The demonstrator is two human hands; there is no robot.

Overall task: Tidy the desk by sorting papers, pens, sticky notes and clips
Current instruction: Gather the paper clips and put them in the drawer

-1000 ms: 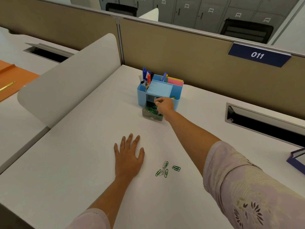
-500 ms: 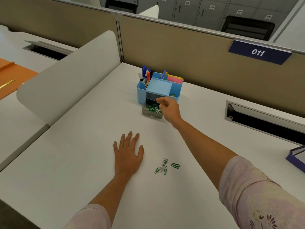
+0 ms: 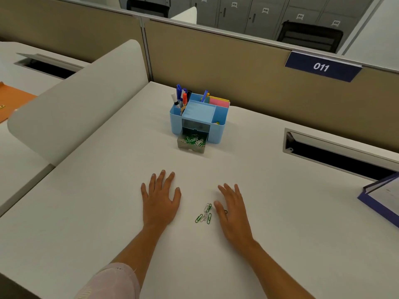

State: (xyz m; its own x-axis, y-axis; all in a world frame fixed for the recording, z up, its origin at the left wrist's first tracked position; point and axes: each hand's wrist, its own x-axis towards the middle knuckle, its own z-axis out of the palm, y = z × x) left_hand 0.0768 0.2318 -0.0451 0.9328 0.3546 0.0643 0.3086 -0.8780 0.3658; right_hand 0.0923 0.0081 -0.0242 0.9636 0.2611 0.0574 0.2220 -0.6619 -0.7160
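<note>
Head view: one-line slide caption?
Both hands flank loose paper clips on the desk; organizer drawer stands open.

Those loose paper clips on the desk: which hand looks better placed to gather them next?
Probably the right hand: its thumb lies right beside the loose paper clips. The left hand rests flat, farther off. The open drawer already holds clips.

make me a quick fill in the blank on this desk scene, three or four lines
1. The organizer is coloured ____.
2. Its small drawer stands ____ and holds paper clips.
3. The loose clips lie between the left hand and the ____ hand.
4. The partition sign reads ____.

Missing words: blue; open; right; 011
</note>
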